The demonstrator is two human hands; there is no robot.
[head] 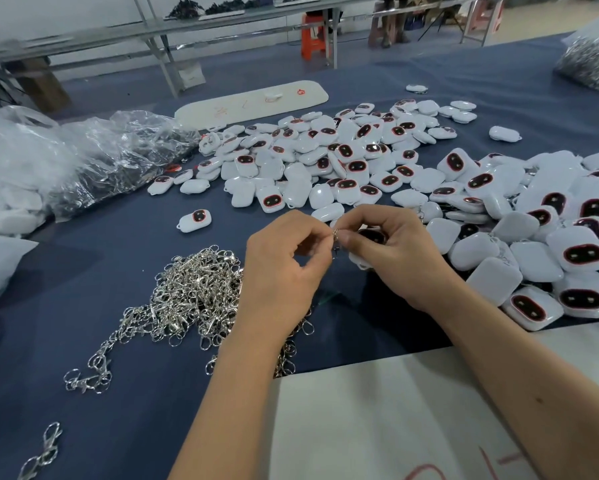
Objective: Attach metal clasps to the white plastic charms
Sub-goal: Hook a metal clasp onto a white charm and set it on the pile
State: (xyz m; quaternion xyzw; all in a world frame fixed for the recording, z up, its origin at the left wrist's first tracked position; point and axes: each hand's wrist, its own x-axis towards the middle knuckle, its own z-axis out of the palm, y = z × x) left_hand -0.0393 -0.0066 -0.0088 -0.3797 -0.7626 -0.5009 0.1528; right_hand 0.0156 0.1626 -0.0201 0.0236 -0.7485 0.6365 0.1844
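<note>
My right hand grips a white plastic charm with a dark red-rimmed face, mostly hidden by the fingers. My left hand pinches a small metal clasp right at the charm's edge, between the two thumbs. A heap of silver clasps lies on the blue cloth under and left of my left wrist. A big spread of white charms covers the middle of the table. More charms are piled at the right.
Clear plastic bags with more parts lie at the left, another bag at the far right. A white sheet covers the near edge. A white board lies behind the charms. Loose clasps sit at the near left.
</note>
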